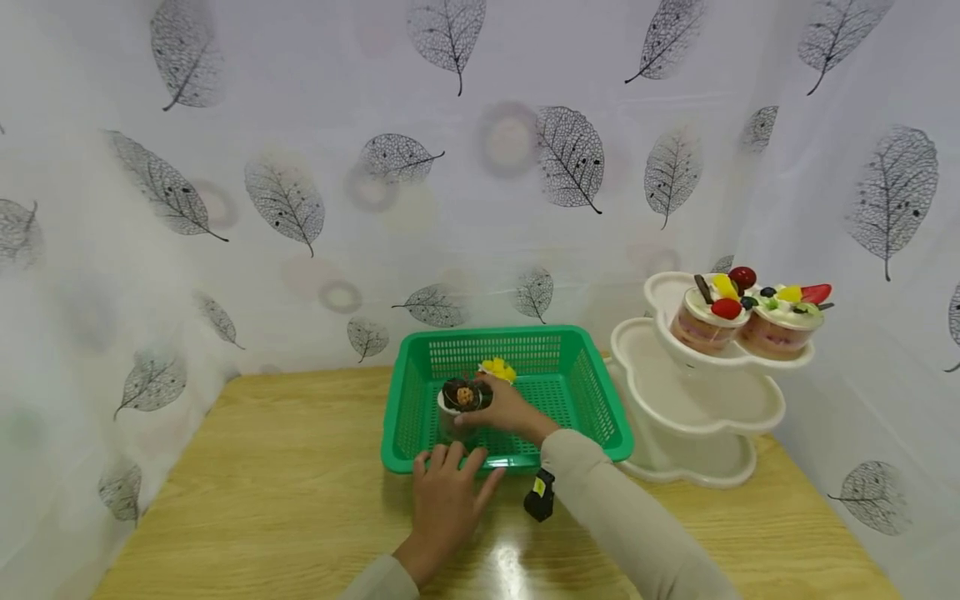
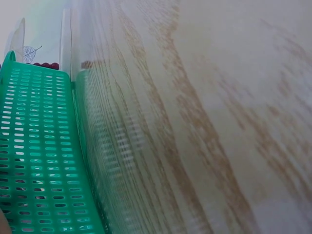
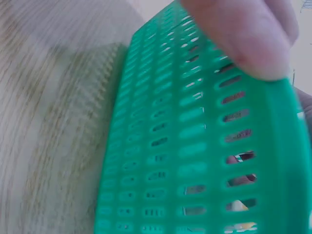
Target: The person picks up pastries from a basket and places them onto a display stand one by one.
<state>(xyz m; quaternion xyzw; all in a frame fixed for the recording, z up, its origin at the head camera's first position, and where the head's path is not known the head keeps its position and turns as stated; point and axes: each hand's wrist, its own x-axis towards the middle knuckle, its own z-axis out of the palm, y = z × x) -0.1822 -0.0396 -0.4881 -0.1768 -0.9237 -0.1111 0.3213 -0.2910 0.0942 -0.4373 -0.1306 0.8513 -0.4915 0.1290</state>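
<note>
In the head view, my right hand (image 1: 510,412) reaches into the green plastic basket (image 1: 585,392). It grips a small dessert cup (image 1: 452,425) with dark chocolate pieces and a brown nut-like piece on top. Behind it in the basket is another dessert with yellow fruit cubes (image 1: 497,369), partly hidden by the right hand. My left hand (image 1: 447,492) lies at the basket's front rim, fingers extended and touching it. In the right wrist view, a fingertip (image 3: 253,48) rests on the basket rim. The left wrist view shows the basket's slotted wall (image 2: 41,146).
A white tiered stand (image 1: 690,383) with petal-shaped trays stands right of the basket. Its top tier bears two fruit-topped dessert cups (image 1: 701,329). The wooden table (image 1: 300,467) meets a leaf-patterned curtain (image 1: 337,208) at the back.
</note>
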